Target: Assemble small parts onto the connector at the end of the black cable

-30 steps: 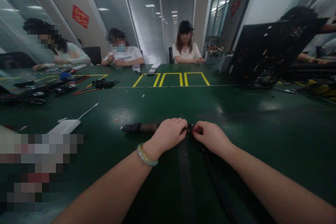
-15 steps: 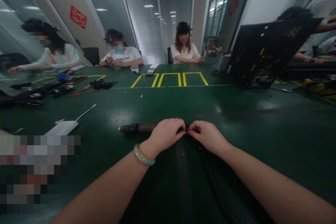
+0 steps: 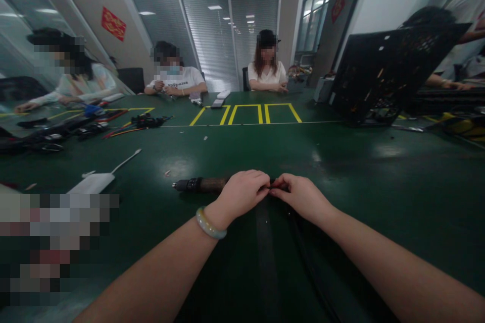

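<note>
An electric screwdriver [image 3: 212, 185] lies crosswise on the green table, its black nose and metal tip to the left and its brown body running under my left hand. Closed over its rear end is my left hand [image 3: 244, 193], with a bangle [image 3: 211, 224] at the wrist. My right hand [image 3: 303, 196] pinches the end of a black cable at the back of the screwdriver. The fingertips of both hands meet there and hide the joint between cable and tool. From my right hand the cable [image 3: 303, 247] runs down toward the near edge.
A white adapter with a short lead [image 3: 93, 183] lies to the left. Farther left are bundled black cables [image 3: 76, 128]. At the right stands a black panel-like case [image 3: 382, 75]. Several people sit around the table [image 3: 341, 171]; yellow tape [image 3: 246, 106] marks its far side.
Both hands stay at the rear of the screwdriver with nearly the same grip. The whole view has shifted very slightly.
</note>
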{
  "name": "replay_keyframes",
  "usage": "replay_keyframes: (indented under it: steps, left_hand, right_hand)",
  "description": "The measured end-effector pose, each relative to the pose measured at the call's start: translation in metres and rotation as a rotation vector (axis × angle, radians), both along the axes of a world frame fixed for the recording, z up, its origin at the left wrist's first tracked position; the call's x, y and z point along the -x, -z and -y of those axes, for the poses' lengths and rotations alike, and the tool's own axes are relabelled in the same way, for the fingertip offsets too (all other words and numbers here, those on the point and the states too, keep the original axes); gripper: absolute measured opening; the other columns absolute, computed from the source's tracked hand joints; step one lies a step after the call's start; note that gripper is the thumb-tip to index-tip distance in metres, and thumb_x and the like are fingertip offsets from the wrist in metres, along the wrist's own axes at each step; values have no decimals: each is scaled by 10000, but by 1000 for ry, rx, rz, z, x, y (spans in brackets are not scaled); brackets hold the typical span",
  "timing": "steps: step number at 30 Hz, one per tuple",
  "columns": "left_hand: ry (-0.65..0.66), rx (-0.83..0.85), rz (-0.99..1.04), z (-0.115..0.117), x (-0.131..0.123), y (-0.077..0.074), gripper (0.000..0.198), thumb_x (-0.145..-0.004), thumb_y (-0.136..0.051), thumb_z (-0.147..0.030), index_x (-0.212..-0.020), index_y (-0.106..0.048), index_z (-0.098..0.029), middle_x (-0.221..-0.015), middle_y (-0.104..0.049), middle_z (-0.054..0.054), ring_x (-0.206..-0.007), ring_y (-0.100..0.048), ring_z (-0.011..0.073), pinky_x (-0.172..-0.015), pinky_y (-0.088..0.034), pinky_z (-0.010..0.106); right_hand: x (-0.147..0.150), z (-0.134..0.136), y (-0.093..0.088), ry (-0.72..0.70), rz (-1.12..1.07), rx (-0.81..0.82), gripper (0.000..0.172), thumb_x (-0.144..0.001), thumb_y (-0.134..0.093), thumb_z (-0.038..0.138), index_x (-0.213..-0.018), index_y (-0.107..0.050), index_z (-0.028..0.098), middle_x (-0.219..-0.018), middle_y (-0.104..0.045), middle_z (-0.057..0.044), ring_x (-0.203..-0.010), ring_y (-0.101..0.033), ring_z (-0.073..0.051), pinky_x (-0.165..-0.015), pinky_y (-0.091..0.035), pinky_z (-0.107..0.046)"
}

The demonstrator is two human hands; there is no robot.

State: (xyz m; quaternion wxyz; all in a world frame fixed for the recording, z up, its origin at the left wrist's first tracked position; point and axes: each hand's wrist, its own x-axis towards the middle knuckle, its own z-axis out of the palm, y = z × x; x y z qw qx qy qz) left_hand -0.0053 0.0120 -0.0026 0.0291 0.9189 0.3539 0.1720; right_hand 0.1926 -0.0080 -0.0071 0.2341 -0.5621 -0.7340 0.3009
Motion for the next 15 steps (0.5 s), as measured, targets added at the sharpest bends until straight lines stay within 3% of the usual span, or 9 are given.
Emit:
replay_keyframes:
  steps: [6,11,15]
  left_hand:
    - [-3,-4,7,-1,0,2,71,-879,-572,-219,-938,-608,-201,-968,-644,29,-941,-600,186,-847,-476,349]
    - [-6,-10,16,-2,-1,2,101,-883,-575,-229,-973,-607,-196,-977,-646,35,-943,-601,188,-850,-478,353]
    - [-19,-9,13,-1,-2,2,112,-878,-588,-231,-986,-591,-201,-971,-641,26,-924,-601,186,-833,-477,344]
  right_hand:
    - [-4,-3,6,-40,-23,83,136,-820,-631,356,-843,-689,235,-783,-711,8,-695,-635,-161,-586,-427,-237]
    - [0,-3,10,44,-78,10,160,-844,-585,335,-828,-680,206,-759,-707,4,-666,-629,-147,-571,-410,-228]
    - [-2,-5,8,25,-109,20,144,-840,-596,328,-839,-677,209,-794,-712,5,-689,-638,-147,-575,-416,-224]
